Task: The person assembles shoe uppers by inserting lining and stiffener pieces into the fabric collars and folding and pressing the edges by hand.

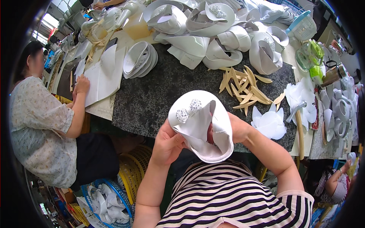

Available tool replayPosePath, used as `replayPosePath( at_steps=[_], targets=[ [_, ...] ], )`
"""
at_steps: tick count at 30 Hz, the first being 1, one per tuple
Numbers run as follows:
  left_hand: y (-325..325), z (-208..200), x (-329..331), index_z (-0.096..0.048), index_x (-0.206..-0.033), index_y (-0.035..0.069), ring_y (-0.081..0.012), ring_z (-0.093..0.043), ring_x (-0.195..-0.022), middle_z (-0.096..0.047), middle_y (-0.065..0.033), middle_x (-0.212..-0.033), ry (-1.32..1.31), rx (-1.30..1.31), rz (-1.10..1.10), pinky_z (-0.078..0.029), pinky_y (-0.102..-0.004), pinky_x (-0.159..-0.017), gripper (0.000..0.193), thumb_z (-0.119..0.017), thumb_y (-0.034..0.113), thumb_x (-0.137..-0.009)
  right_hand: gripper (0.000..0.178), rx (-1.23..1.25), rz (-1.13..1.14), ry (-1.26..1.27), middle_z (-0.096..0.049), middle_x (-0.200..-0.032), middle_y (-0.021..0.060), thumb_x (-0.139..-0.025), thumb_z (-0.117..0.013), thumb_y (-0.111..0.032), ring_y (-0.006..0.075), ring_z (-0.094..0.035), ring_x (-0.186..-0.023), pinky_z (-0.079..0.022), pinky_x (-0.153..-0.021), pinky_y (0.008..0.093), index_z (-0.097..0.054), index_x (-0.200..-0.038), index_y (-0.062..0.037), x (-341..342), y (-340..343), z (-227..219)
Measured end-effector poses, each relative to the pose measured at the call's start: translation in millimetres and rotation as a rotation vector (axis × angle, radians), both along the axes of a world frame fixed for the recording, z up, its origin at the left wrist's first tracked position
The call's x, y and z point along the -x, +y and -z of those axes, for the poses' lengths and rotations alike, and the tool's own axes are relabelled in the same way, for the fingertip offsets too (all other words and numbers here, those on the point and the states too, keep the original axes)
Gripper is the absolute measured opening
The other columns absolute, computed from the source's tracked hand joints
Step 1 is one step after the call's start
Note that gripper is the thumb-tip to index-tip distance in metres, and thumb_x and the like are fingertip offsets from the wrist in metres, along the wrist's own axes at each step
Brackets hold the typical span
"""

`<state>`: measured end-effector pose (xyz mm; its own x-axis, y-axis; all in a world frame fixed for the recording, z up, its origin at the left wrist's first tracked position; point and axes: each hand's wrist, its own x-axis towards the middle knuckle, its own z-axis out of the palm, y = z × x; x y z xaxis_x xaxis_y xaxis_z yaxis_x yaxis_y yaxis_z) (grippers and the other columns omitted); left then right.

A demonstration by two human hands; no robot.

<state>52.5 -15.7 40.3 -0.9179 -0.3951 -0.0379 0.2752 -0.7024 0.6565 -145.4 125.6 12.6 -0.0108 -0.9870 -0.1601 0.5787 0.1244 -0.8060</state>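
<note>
In front of my chest I hold up a white shoe upper (220, 116), its toe end tipped away from me and two round sparkling ornaments on it. My left hand (166, 143) is closed on its left edge, the thumb pressing the side. On the other side my right hand (238, 129) grips it, with most of the fingers hidden behind the material. Beyond the upper lie tan crescent-shaped strips (249, 93) in a loose heap. Thin white cut pieces (269, 122) are fanned out to the right of my right hand.
A wooden-handled hammer (299, 125) lies at the table's right. Many white uppers (190, 47) are piled at the back, near a stacked set (140, 60). At left, a person (45, 125) sits by white sheets (104, 76). A blue basket (89, 201) of white pieces stands below.
</note>
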Motion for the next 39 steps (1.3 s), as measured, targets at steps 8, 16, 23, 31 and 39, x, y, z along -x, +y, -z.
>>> replayPosePath(
  at_steps=[8,16,23,31,39],
  targets=[
    [12.6,-4.8,5.8,-0.031,-0.151,-0.002,-0.0269,-0.069,-0.111,-0.058,-0.0178,-0.136,-0.036,-0.115,0.066,-0.066,-0.0385,-0.082,0.066,-0.066,0.007,-0.096,0.082,0.133,0.181,0.384,-0.064,-0.128,0.0093,-0.067,-0.095,-0.023,0.0180,-0.058,-0.119,-0.046,-0.105,0.0371,-0.056,-0.137,-0.0047,-9.8,12.3,-26.7],
    [24.1,-3.8,7.8,-0.040,-0.147,0.001,-0.0225,-0.067,-0.113,-0.061,-0.0137,-0.132,-0.063,-0.035,0.048,-0.061,-0.0380,-0.093,0.060,-0.069,0.003,-0.094,0.042,0.032,0.042,0.523,-0.071,-0.109,0.0093,-0.082,-0.078,-0.011,0.0145,-0.067,-0.094,-0.056,-0.083,0.0319,-0.065,-0.121,0.0004,22.8,-0.3,-17.4],
    [29.1,-6.4,13.4,-0.048,-0.140,0.005,-0.0199,-0.067,-0.109,-0.065,-0.0104,-0.124,-0.057,-0.159,0.096,-0.061,-0.0366,-0.092,0.047,-0.066,0.002,-0.097,0.021,0.102,0.276,0.388,-0.070,-0.088,0.0028,-0.085,-0.074,-0.010,0.0023,-0.056,-0.085,-0.052,-0.070,0.0273,-0.070,-0.102,0.0021,23.5,-24.7,-10.9],
    [13.5,-0.8,11.3,-0.055,-0.129,0.006,-0.0210,-0.069,-0.108,-0.066,-0.0088,-0.121,-0.123,0.140,-0.390,-0.062,-0.0388,-0.092,0.035,-0.067,0.001,-0.096,0.016,0.498,0.650,1.504,-0.067,-0.084,0.0020,-0.085,-0.077,-0.016,0.0188,-0.065,-0.084,-0.051,-0.075,0.0348,-0.073,-0.099,-0.0073,18.7,-4.9,-74.2],
    [-4.8,-1.5,4.4,-0.062,-0.122,0.000,-0.0197,-0.072,-0.098,-0.070,-0.0113,-0.115,-0.328,0.419,-0.209,-0.063,-0.0367,-0.087,0.029,-0.070,0.015,-0.098,0.017,0.497,0.387,1.697,-0.065,-0.093,0.0039,-0.079,-0.076,-0.011,0.0228,-0.063,-0.089,-0.046,-0.085,0.0380,-0.069,-0.094,-0.0080,-5.7,-4.3,-63.2]
  ],
)
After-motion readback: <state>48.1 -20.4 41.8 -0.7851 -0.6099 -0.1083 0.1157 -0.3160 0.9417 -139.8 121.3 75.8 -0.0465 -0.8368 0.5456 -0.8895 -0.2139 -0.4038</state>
